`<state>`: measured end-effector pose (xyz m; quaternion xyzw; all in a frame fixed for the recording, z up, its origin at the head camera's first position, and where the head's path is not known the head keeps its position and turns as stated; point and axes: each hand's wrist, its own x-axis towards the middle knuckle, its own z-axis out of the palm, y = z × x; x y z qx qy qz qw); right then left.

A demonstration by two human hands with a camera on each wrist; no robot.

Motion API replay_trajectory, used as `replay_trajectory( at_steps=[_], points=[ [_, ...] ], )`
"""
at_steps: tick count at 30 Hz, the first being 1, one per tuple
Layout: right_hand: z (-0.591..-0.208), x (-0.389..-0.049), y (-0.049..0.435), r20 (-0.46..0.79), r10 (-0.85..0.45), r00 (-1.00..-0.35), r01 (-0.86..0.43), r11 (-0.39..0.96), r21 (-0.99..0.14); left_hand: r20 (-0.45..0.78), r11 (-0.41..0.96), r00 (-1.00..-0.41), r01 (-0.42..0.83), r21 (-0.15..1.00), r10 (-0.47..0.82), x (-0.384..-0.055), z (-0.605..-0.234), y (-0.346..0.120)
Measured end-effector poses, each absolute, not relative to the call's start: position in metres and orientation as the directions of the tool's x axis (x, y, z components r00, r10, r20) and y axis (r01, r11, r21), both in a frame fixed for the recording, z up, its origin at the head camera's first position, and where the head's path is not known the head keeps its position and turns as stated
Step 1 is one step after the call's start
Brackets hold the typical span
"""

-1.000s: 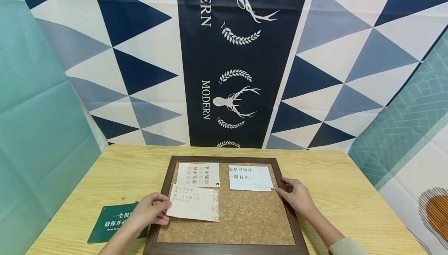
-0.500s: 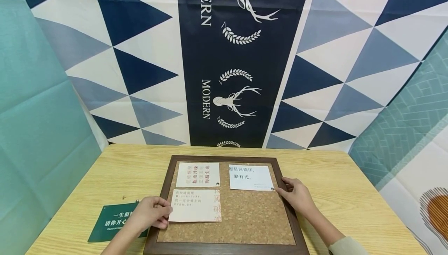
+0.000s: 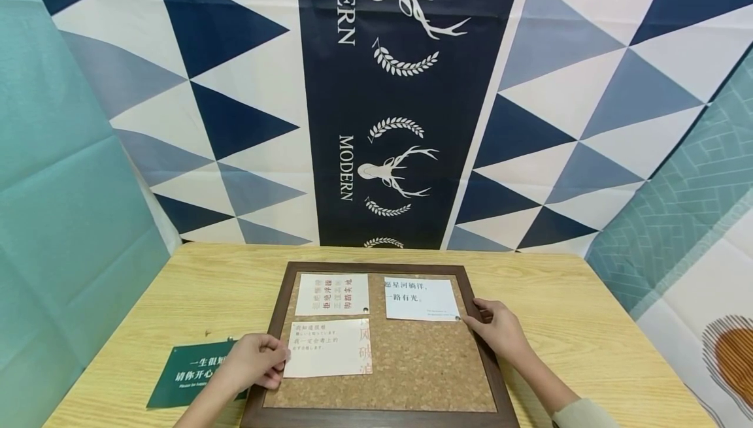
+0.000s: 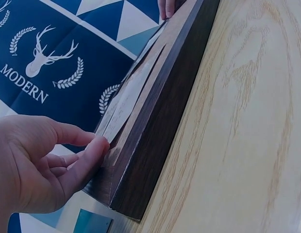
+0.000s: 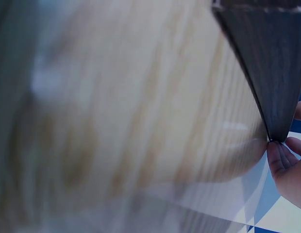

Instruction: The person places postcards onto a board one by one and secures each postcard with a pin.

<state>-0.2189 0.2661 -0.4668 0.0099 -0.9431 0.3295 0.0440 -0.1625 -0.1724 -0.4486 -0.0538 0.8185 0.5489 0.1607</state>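
Note:
In the head view my left hand (image 3: 253, 361) pinches the left edge of a cream card (image 3: 326, 353) between thumb and finger. The card lies flat over the left half of a cork board (image 3: 429, 369) with a dark brown wooden frame. The left wrist view shows the thumb and fingertip at the end of the card (image 4: 126, 99), just inside the frame. My right hand (image 3: 499, 331) grips the right side of the frame, its thumb close to a round pin. Part of that hand (image 5: 289, 167) shows at the frame edge in the right wrist view.
Above the cream card, another cream card (image 3: 332, 294) with red writing is pinned at its lower right. A white card (image 3: 419, 297) is pinned at the board's upper right. Left of the board, a green card (image 3: 187, 372) lies on the wooden table (image 3: 229, 271), partly behind my left arm.
The cream card has come down slightly and straightened, so it no longer overlaps the card above it. My left hand has moved a little with it; the right hand stays put.

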Motion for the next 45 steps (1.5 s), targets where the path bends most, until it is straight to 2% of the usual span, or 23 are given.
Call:
replay_trajectory(
  at_steps=[8, 16, 23, 34, 45],
  points=[
    [-0.466, -0.218, 0.266, 0.089, 0.011, -0.996, -0.047, 0.780, -0.624, -0.238, 0.509, -0.969, -0.168, 0.844, 0.074, -0.164, -0.450, -0.176],
    [-0.467, -0.218, 0.266, 0.082, 0.013, -0.997, -0.042, 0.775, -0.630, -0.166, 0.557, -0.985, -0.111, 0.823, 0.049, -0.163, -0.449, -0.190],
    [-0.467, -0.217, 0.266, 0.080, 0.010, -0.997, -0.043, 0.770, -0.636, -0.152, 0.589, -0.988, -0.128, 0.798, -0.009, -0.166, -0.448, -0.208],
    [-0.466, -0.218, 0.267, 0.077, 0.012, -0.997, -0.039, 0.775, -0.631, -0.084, 0.719, -0.995, -0.100, 0.688, -0.057, -0.169, -0.442, -0.261],
    [-0.465, -0.217, 0.266, 0.078, 0.010, -0.997, -0.041, 0.775, -0.630, -0.089, 0.758, -0.984, -0.174, 0.628, -0.152, -0.173, -0.444, -0.297]
  ],
)
